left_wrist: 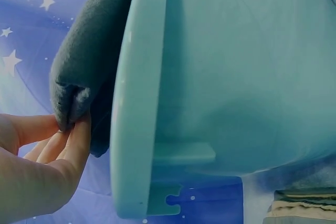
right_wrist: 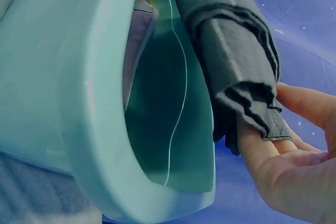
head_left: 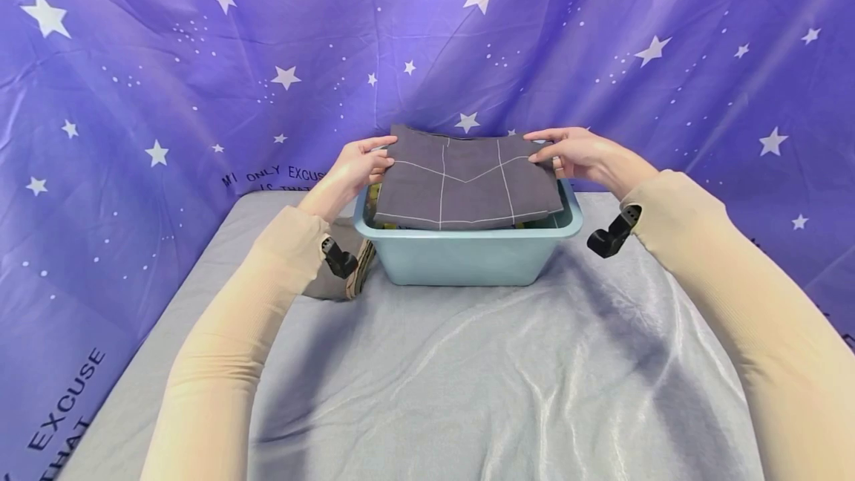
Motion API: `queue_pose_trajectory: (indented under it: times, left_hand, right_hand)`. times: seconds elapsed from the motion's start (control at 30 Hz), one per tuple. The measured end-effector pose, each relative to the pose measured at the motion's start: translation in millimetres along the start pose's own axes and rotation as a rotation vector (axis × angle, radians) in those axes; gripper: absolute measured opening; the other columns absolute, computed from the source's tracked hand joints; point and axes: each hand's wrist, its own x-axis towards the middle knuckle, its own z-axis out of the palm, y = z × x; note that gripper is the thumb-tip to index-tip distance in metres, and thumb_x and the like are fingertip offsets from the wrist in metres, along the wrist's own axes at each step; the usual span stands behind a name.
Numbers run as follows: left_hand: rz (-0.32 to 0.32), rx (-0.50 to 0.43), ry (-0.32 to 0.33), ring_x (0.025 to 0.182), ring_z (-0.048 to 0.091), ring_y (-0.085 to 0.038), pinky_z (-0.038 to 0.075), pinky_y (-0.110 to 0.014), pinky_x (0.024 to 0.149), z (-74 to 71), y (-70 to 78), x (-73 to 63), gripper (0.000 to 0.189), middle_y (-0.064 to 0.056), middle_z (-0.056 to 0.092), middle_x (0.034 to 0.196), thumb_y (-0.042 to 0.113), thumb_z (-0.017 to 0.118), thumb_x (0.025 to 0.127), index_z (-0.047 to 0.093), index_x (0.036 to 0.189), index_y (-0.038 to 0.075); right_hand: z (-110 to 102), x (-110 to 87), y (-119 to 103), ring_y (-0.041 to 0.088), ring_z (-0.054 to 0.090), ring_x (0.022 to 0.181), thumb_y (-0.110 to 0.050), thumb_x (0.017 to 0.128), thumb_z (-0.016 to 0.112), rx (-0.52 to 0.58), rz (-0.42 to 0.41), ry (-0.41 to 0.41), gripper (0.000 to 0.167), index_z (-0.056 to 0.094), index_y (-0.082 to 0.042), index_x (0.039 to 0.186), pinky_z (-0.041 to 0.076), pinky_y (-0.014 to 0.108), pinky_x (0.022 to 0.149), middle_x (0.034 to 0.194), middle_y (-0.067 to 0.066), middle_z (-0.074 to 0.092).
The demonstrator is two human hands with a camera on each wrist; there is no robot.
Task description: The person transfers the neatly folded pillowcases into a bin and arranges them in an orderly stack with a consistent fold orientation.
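Note:
A folded dark grey cloth [head_left: 474, 195] with thin white lines lies across the top of a light blue plastic tub [head_left: 461, 258], overlapping its far rim in the head view. My left hand [head_left: 361, 169] pinches the cloth's left edge; in the left wrist view the thumb and fingers meet around its thick folded end [left_wrist: 79, 77]. On the opposite side my right hand [head_left: 584, 156] grips the right edge, thumb on one face and fingers beneath the layered folds [right_wrist: 247, 90]. Part of the tub's inside is hidden beneath the cloth.
Inside the tub, the right wrist view shows a greyish-purple item [right_wrist: 137, 45] and a thin white line [right_wrist: 184, 66]. Another folded grey cloth [head_left: 330, 280] with tan edges lies left of the tub. A grey sheet [head_left: 467, 384] covers the surface; a purple star-patterned curtain [head_left: 334, 36] hangs behind.

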Motion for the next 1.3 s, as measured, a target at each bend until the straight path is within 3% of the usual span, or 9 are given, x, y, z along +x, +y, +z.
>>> queue_pose_trajectory:
  times: [0.17,0.3,0.43,0.57,0.7,0.87,1.17,1.3]
  left_hand:
    - [0.0,0.026,0.021,0.058,0.048,-0.003,0.043,-0.016,0.055,1.8,-2.7,2.9,0.049,-0.012,0.047,0.125,-0.009,0.048,0.084,0.048,0.128,0.011]
    - [-0.004,0.036,0.028,0.065,0.051,-0.004,0.045,-0.015,0.058,3.0,-4.4,4.1,0.049,-0.012,0.046,0.129,-0.01,0.048,0.084,0.048,0.128,0.011]
    - [-0.006,0.051,0.017,0.074,0.053,-0.005,0.046,-0.016,0.063,3.9,-5.5,4.8,0.051,-0.011,0.045,0.131,-0.011,0.047,0.083,0.046,0.13,0.011]
    - [-0.018,0.081,0.021,0.083,0.052,-0.007,0.045,-0.018,0.068,4.2,-6.7,5.2,0.052,-0.01,0.042,0.133,-0.009,0.048,0.083,0.046,0.13,0.013]
    - [-0.03,0.097,0.021,0.094,0.053,-0.011,0.045,-0.023,0.079,3.7,-8.3,5.9,0.052,-0.009,0.04,0.135,-0.009,0.048,0.084,0.046,0.13,0.014]
    - [-0.042,0.112,0.025,0.105,0.051,-0.017,0.041,-0.03,0.091,2.6,-9.6,6.5,0.051,-0.009,0.039,0.136,-0.008,0.047,0.084,0.046,0.13,0.014]
    - [-0.035,0.128,0.039,0.09,0.054,-0.013,0.044,-0.029,0.087,3.3,-10.2,5.3,0.051,-0.01,0.042,0.133,-0.009,0.048,0.083,0.047,0.129,0.013]
    - [-0.012,0.133,0.051,0.078,0.056,-0.009,0.047,-0.027,0.082,3.4,-11.4,4.0,0.051,-0.012,0.045,0.131,-0.011,0.048,0.082,0.048,0.128,0.011]
  right_hand:
    - [0,1.2,2,0.007,0.056,0.054,0.002,0.085,0.053,-0.03,-0.006,0.012,0.065,0.022,-0.011,0.141,0.05,0.025,0.065,0.075,-0.001,0.061]
    - [1,1.4,3,0.008,0.058,0.058,-0.001,0.083,0.058,-0.057,-0.003,0.019,0.068,0.023,-0.01,0.141,0.05,0.026,0.068,0.078,-0.001,0.061]
    - [2,1.7,2,0.007,0.056,0.054,0.0,0.084,0.055,-0.063,0.001,0.034,0.065,0.024,-0.011,0.14,0.05,0.026,0.067,0.076,-0.002,0.061]
    - [4,3.1,2,0.007,0.058,0.058,-0.001,0.085,0.054,-0.071,0.008,0.033,0.064,0.024,-0.011,0.141,0.05,0.027,0.068,0.085,-0.001,0.059]
    - [5,5.0,3,0.009,0.061,0.066,-0.003,0.085,0.055,-0.074,0.02,0.032,0.065,0.023,-0.011,0.141,0.05,0.028,0.07,0.1,0.004,0.05]
    - [6,6.5,4,0.009,0.062,0.068,-0.002,0.084,0.056,-0.066,0.026,0.054,0.064,0.026,-0.012,0.14,0.05,0.028,0.07,0.104,0.004,0.048]
    - [8,7.7,6,0.007,0.06,0.068,-0.002,0.084,0.056,-0.093,0.012,0.074,0.063,0.027,-0.012,0.139,0.05,0.027,0.069,0.113,0.008,0.044]
    - [9,8.4,11,0.004,0.057,0.063,-0.003,0.084,0.056,-0.223,-0.042,0.118,0.059,0.032,-0.008,0.137,0.05,0.025,0.067,0.104,0.005,0.049]
